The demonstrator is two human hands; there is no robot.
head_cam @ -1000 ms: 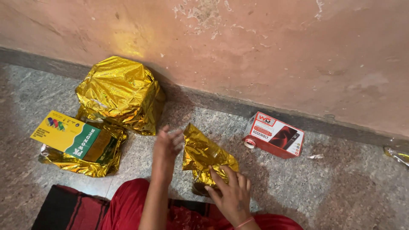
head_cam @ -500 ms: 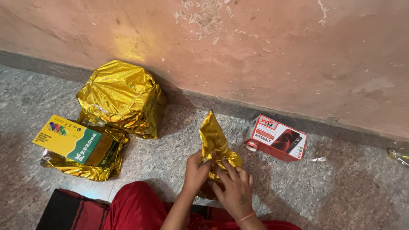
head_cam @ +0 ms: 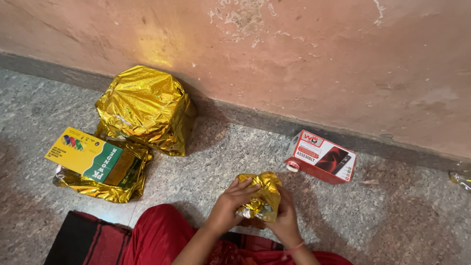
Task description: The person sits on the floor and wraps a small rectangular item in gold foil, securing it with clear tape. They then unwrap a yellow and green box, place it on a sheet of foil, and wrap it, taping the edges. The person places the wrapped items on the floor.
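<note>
Gold crinkled foil bundle (head_cam: 262, 198) sitting lower centre, clamped between left hand (head_cam: 234, 200) and right hand (head_cam: 285, 222) closing underneath.

Home floor (head_cam: 206, 147), peeling wall (head_cam: 294, 59)

Both forearms reach forward from the bottom edge and meet near the middle of the view. The left hand (head_cam: 235, 202) lies on top, knuckles up, its fingers (head_cam: 248, 185) curled over in a closed grip. The right hand (head_cam: 284, 218) sits underneath and slightly behind, cupped, palm turned toward the left one, with only its back and wrist showing. The two hands press close together, wrists bent inward.
</note>
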